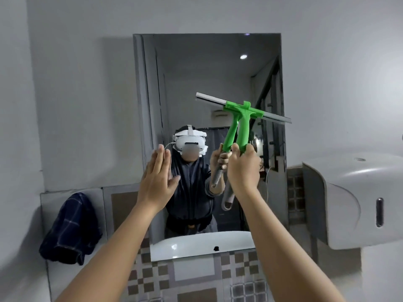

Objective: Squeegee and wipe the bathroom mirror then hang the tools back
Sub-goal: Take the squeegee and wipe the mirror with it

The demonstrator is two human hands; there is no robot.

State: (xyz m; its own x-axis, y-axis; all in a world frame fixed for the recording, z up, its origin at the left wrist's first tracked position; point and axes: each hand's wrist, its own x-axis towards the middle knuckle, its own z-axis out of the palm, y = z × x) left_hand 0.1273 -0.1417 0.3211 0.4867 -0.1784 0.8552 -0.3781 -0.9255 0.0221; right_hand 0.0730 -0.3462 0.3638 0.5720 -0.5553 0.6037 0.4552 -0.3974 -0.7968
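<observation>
The right hand [244, 168] is closed around the lower end of the green handle of the squeegee [242, 125], holding it up in front of the bathroom mirror [209, 68]. The handle rises from the fist and leans slightly right, ending in a grey blade that runs across the right half of the glass, its left end higher than its right, whose tip reaches past the mirror's right edge (whether the rubber edge is actually touching the glass cannot be told from here). The left hand [156, 182] holds nothing: it is flat and open, fingers straight and together, raised at the mirror's lower left edge, near the surface. A dark blue checked cloth [69, 227] hangs on the wall well left of the mirror, below the level of both hands. A white dispenser [353, 201] is mounted on the wall to the right. Below the mirror, checkered tiles [196, 277] cover the wall
</observation>
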